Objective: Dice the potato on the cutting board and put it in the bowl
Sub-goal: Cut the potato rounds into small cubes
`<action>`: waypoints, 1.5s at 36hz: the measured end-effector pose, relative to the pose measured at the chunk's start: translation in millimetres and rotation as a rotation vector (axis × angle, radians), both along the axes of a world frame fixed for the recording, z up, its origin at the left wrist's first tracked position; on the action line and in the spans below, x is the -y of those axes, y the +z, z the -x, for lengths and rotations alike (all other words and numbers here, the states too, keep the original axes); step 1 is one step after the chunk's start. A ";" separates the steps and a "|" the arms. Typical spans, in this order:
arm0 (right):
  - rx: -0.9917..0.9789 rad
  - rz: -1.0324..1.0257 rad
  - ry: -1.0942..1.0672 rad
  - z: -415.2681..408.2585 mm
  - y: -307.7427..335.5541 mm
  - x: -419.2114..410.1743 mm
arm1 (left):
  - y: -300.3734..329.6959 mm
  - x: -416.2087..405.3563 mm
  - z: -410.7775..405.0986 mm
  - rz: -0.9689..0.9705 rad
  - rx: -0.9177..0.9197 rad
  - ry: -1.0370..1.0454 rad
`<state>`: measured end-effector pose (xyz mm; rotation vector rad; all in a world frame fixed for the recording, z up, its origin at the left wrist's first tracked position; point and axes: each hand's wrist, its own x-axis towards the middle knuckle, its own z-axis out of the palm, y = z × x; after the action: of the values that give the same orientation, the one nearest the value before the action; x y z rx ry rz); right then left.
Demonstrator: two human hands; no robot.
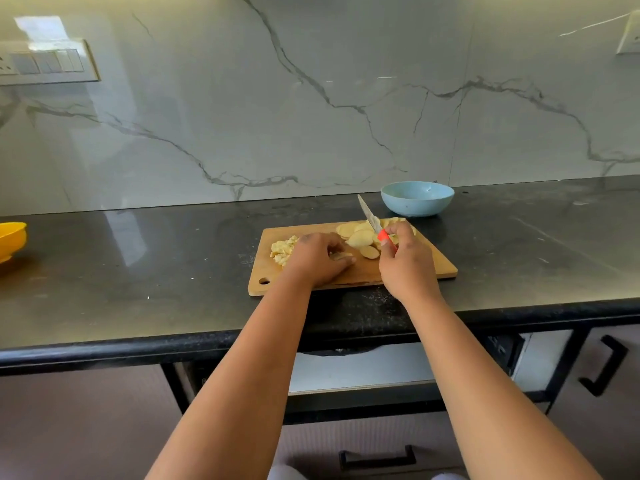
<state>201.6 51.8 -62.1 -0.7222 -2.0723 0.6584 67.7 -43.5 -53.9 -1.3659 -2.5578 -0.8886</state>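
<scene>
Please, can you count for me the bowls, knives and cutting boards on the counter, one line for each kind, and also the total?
Bowls: 2, the blue bowl behind the board and the yellow bowl at the far left edge
Knives: 1, the knife held in the right hand
Cutting boards: 1, the wooden cutting board
Total: 4

Right hand (407, 261) grips the knife (375, 225) above potato slices (362, 237) — left hand (320, 259) pinches one slice on the cutting board (429, 261).

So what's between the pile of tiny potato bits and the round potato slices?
In the head view, the left hand lies between the diced pile and the potato slices, resting on the cutting board and holding a slice down.
</scene>
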 end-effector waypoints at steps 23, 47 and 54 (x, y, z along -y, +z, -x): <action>0.340 -0.015 0.072 -44.9 9.2 26.8 | 2.9 7.1 5.8 -0.114 0.176 -0.036; 0.467 -0.031 0.076 -59.7 40.7 32.9 | 4.1 9.9 2.8 -0.146 0.191 -0.015; 0.460 -0.015 0.088 -45.7 28.7 33.4 | 4.6 9.7 4.0 -0.134 0.186 -0.017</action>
<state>247.4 18.4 -33.4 -0.8366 -2.5373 0.5607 63.7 -53.2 -49.3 -1.3265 -2.5646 -1.2196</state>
